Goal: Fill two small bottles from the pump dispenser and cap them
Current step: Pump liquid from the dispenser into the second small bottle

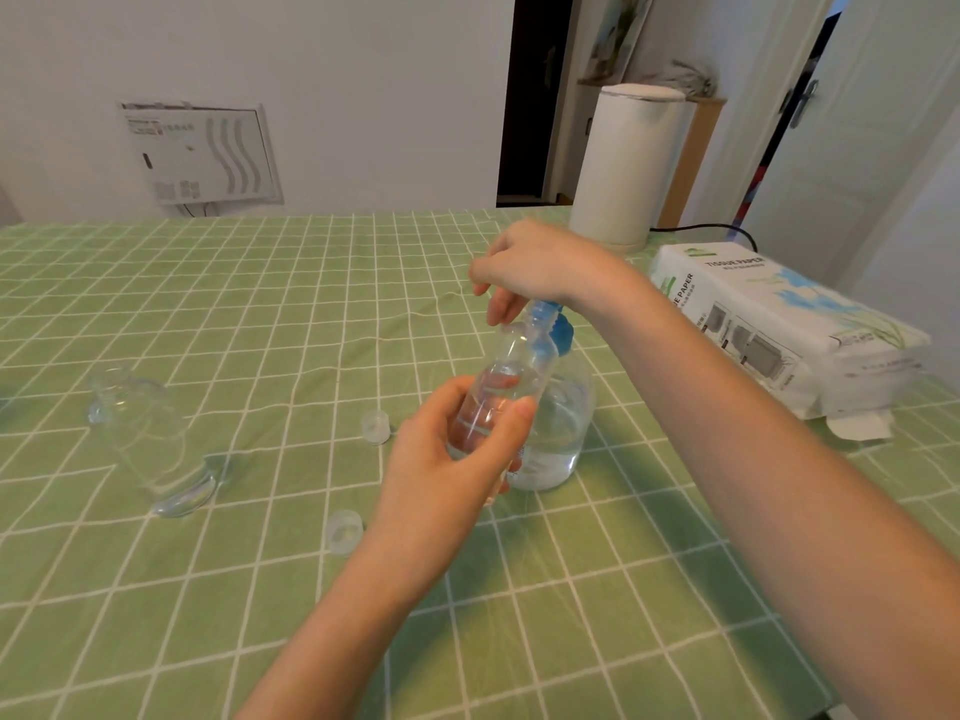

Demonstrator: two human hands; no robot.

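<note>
My left hand (447, 459) grips a small clear bottle (506, 376), tilted with its open neck under the blue spout of the pump dispenser (558, 413). The small bottle holds some clear liquid. My right hand (535, 262) rests on top of the blue pump head (558, 324), fingers curled down over it. A second small clear bottle (150, 433) stands uncapped at the left on the green checked tablecloth. Two clear caps lie loose: one cap (375, 426) left of my left hand, the other cap (344, 532) nearer to me.
A pack of tissue paper (779, 324) lies at the right edge of the table (260, 304). A white cylindrical appliance (626, 163) with a black cord stands at the back right. A wall and open doorways are behind.
</note>
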